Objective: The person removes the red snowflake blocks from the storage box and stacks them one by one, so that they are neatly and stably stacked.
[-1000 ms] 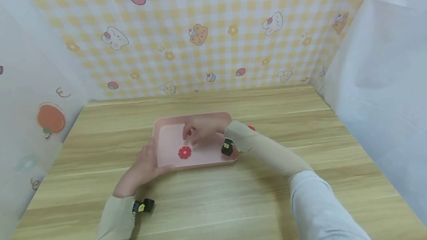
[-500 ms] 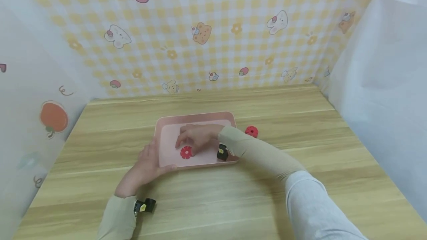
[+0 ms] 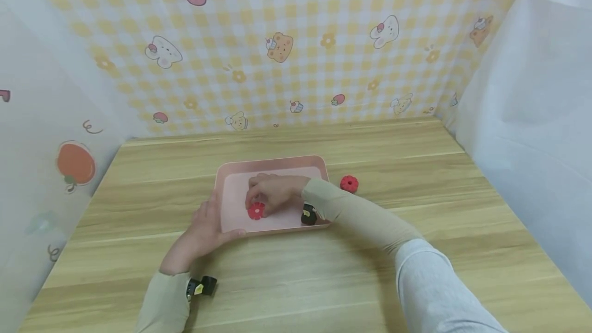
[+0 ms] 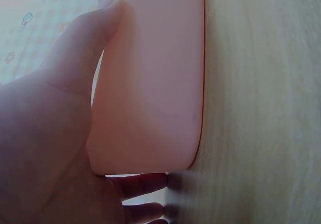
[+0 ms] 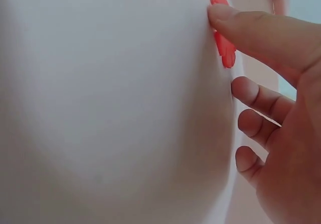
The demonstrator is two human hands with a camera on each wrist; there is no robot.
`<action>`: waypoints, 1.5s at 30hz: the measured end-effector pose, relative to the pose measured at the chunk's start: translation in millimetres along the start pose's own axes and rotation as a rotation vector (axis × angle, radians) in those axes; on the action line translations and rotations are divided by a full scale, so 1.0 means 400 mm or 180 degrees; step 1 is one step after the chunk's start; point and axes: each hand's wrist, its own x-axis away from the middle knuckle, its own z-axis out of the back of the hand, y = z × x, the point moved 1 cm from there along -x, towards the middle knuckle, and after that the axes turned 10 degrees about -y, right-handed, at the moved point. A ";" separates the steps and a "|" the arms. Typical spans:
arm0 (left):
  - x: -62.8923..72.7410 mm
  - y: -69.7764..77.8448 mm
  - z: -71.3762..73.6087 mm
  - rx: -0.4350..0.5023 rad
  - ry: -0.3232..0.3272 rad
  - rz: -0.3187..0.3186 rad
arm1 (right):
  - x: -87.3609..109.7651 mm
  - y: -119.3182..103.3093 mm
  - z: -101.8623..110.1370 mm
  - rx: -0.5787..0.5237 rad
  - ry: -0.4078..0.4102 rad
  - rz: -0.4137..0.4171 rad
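Observation:
A red notched, flower-shaped disc (image 3: 256, 211) is in the pink tray (image 3: 282, 226). My right hand (image 3: 273, 190) reaches in over the tray and pinches the disc at its edge. In the right wrist view the thumb (image 5: 251, 25) lies against the disc (image 5: 226, 45), hiding part of it, while the other visible fingers are bent beside it. My left hand (image 3: 203, 227) rests against the tray's front left corner. Its thumb (image 4: 95, 25) lies along the front rim, and the other fingers extend past the left side.
Right of the tray, another red notched piece (image 3: 349, 184), thicker and with a centre hole, lies on the wooden table (image 3: 324, 281). A yellow checked cloth (image 3: 305, 9) hangs behind the table, with pale sheets at both sides.
My right hand has come down and forward from above the disc, and its thumb and finger have closed on it. The left hand stays at the tray's corner.

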 end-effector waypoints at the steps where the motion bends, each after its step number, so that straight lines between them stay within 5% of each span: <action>1: 0.001 0.001 0.000 0.0008 -0.0015 0.0014 | -0.001 0.001 -0.001 0.0047 0.0030 0.0015; 10: 0.002 0.005 0.000 0.0030 -0.0007 -0.0010 | -0.001 0.007 -0.007 0.0319 0.0283 0.0175; 27: -0.002 0.003 0.002 0.0053 -0.0039 0.0005 | 0.054 0.022 0.045 -0.0388 0.0342 -0.0063; 45: 0.002 0.002 -0.004 0.0006 0.0158 -0.0147 | 0.206 0.042 0.070 -0.0275 0.0686 -0.0467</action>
